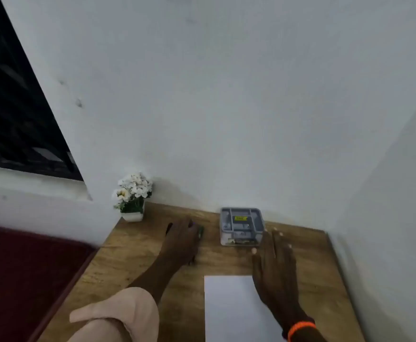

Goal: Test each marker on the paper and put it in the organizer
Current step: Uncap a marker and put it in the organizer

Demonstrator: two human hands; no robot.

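Observation:
A grey plastic organizer (241, 225) with several compartments stands at the back of the wooden table (137, 257), against the wall. A white sheet of paper (231, 309) lies near the front edge. My left hand (182, 239) reaches over a cluster of markers (200, 232) left of the organizer; only a dark green end shows past the fingers, and the frame is too blurred to tell if the hand grips them. My right hand (274, 260) lies flat with straight fingers just right of the organizer, its wrist over the paper's right edge.
A small white pot of white flowers (133, 196) stands at the table's back left corner. White walls close in behind and on the right. A dark red surface (24, 280) lies left of the table, below a dark window (12, 107).

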